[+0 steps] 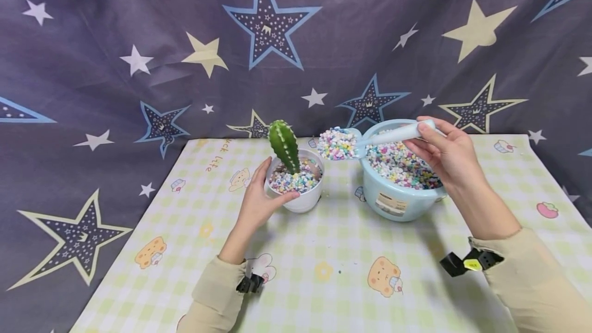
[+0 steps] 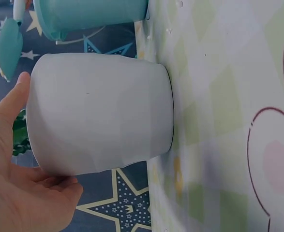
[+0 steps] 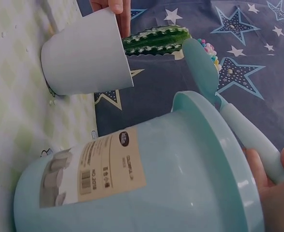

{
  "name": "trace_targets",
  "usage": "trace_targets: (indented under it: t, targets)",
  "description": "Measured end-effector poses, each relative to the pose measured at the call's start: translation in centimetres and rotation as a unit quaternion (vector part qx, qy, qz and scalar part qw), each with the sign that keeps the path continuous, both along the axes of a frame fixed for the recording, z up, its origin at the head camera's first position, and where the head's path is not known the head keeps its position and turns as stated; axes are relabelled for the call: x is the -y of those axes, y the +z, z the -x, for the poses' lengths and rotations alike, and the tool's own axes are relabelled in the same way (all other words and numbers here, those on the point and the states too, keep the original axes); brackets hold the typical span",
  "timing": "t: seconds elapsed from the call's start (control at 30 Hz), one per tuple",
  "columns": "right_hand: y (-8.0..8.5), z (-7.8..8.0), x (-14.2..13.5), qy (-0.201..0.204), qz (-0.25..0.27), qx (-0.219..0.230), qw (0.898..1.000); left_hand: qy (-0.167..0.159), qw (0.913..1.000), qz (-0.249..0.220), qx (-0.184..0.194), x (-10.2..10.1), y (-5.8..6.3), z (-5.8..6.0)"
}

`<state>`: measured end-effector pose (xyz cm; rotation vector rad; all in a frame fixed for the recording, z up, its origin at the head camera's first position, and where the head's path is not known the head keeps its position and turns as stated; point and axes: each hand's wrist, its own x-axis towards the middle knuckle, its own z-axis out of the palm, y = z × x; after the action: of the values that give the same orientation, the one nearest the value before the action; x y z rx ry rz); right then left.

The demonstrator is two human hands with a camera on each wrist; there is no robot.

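A green cactus (image 1: 284, 145) stands in a white flowerpot (image 1: 305, 203), with colourful pebbles (image 1: 289, 181) around its base. My left hand (image 1: 261, 197) grips the pot at its rim, thumb in front and fingers round the far left side. In the left wrist view the pot's wall (image 2: 100, 113) fills the middle. My right hand (image 1: 446, 153) holds a light blue scoop (image 1: 393, 134) by its handle, between thumb and fingers. Heaped pebbles (image 1: 337, 143) fill the scoop's head, just right of the pot and above its rim height.
Under the scoop's handle stands a light blue basin (image 1: 400, 204) of the same pebbles, with a paper label (image 3: 108, 166) on its side. The tablecloth (image 1: 319, 292) is green-checked with cartoon prints. A dark star-patterned cloth (image 1: 324, 76) hangs behind the table.
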<state>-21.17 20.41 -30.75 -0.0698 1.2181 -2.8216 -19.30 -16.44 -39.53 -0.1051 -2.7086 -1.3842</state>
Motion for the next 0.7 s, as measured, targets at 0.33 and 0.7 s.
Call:
trace_targets:
  t: [0.33, 0.7]
  targets:
    - [0.1, 0.5, 1.2, 0.015, -0.034, 0.005, 0.999, 0.011, 0.9997, 0.011, -0.019, -0.1, -0.1, -0.1]
    - [-0.1, 1.1, 2.3, 0.024, -0.068, 0.021, 0.997, 0.014, 0.9995, 0.022, -0.015, -0.2, -0.2, -0.2]
